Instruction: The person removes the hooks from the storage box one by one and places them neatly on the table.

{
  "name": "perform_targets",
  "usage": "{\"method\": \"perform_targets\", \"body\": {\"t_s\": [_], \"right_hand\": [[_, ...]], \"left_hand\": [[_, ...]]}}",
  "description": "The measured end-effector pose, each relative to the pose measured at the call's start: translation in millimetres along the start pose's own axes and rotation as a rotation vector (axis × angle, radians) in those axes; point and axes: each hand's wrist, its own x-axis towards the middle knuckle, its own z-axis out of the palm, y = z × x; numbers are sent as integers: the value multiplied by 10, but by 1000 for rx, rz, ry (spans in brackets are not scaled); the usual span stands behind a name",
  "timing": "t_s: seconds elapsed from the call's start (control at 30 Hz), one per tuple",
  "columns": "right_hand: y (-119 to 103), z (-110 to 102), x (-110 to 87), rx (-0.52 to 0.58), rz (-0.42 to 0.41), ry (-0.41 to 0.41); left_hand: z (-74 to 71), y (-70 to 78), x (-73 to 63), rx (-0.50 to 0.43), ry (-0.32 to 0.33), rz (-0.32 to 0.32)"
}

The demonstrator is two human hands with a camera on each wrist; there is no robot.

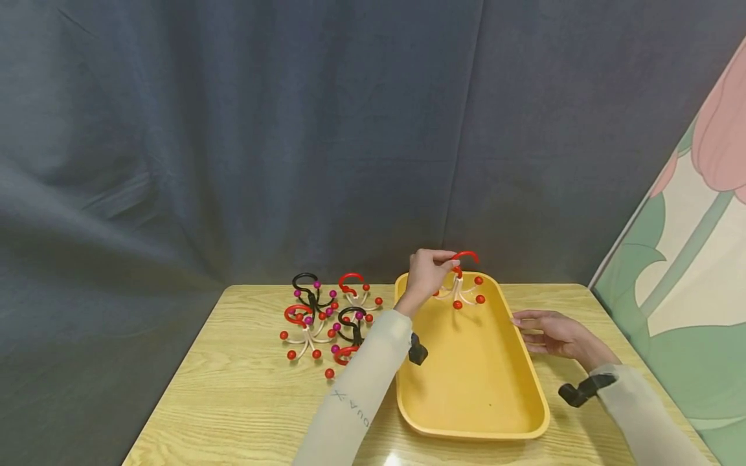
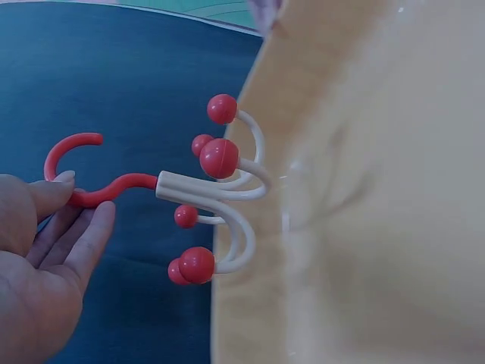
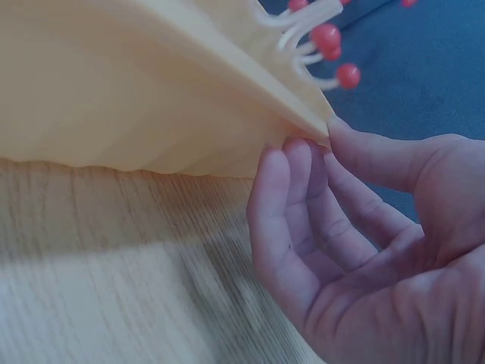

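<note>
My left hand [image 1: 428, 275] pinches the red hook of a white multi-arm hook hanger [image 2: 201, 186] between thumb and fingertips. The hanger's curved white arms end in red balls, and in the head view it hangs over the far end of the yellow tray [image 1: 473, 388]. At the tray's right side, my right hand [image 1: 550, 333] grips the rim; the right wrist view shows the thumb [image 3: 371, 155] at the edge and curled fingers against the outer wall. Left of the tray lies a cluster of similar hangers, a black one [image 1: 311, 299] and a red-hooked one [image 1: 307, 333] among them.
My left sleeve [image 1: 355, 388] crosses in front of part of the hanger cluster. The wooden table [image 1: 198, 395] ends at a dark curtain [image 1: 350, 142] behind. A panel with painted flowers [image 1: 699, 291] stands along the right side.
</note>
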Motion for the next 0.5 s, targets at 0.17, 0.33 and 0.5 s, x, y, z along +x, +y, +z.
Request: {"method": "perform_targets", "body": {"t_s": [0.17, 0.33, 0.5], "right_hand": [[-1, -11, 15, -7, -4, -12], [-3, -19, 18, -8, -12, -21], [-4, -38, 22, -3, -21, -35]], "left_hand": [[-266, 114, -25, -49, 0, 41], [-553, 285, -93, -45, -12, 88], [-849, 445, -191, 5, -8, 110]]}}
